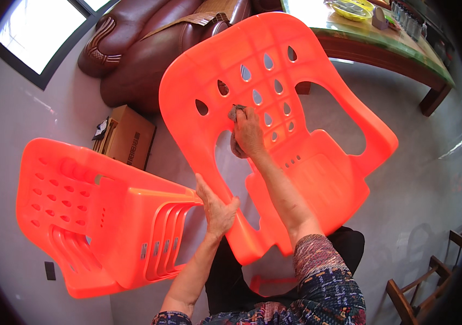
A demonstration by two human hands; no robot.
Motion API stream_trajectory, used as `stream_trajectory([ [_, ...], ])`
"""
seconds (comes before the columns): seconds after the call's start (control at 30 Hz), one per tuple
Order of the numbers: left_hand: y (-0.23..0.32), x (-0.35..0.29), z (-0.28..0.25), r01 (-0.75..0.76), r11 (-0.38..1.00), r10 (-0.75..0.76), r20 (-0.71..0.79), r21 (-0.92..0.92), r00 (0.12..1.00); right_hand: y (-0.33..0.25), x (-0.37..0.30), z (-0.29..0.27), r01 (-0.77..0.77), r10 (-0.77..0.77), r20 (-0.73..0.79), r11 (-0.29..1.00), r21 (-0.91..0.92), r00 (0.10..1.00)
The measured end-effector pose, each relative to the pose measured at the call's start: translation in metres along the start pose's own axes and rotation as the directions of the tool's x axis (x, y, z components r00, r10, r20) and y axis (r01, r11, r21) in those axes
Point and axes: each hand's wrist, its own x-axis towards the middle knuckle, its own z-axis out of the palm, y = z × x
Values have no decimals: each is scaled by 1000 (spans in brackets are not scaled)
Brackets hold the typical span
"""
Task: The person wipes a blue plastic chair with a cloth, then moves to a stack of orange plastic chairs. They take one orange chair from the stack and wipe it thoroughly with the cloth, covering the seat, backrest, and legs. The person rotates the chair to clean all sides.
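Observation:
A bright orange-red plastic armchair [317,184] is tilted in front of me, its backrest away from me and pierced by several teardrop holes. My right hand [249,132] is closed on a grey cloth [237,147] and presses it to the backrest near the left armrest opening. My left hand [217,211] grips the chair's left armrest, thumb on one side and fingers on the other. Left of it stands a stack of matching orange-red chairs [106,216], nested together, close to my left fingertips.
A brown leather sofa [139,59] is at the far left, with a cardboard box [128,138] before it. A wooden table [382,57] holding a yellow bowl [353,10] and small bottles is at the far right. Dark wooden furniture [404,300] stands at the lower right.

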Motion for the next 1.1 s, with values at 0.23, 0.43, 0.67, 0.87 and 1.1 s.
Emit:
stream_trajectory([
  [0.23,-5,-1,3,-6,999,6,-9,40,1000,15,0,-18,-24,-4,79,937,349,997],
  [0.43,-9,-2,1,-20,998,21,-10,66,1000,6,20,-19,-163,100,154,859,485,983],
  [0.67,-6,-2,4,-20,998,21,-13,54,1000,11,0,-7,-81,69,52,961,265,996],
  [0.87,-9,-1,2,-23,998,25,-39,54,999,38,-14,-29,-532,442,434,122,838,785],
  [1.1,-4,-4,4,-27,998,28,-25,50,999,82,-20,-25,5,15,-225,996,88,974],
])
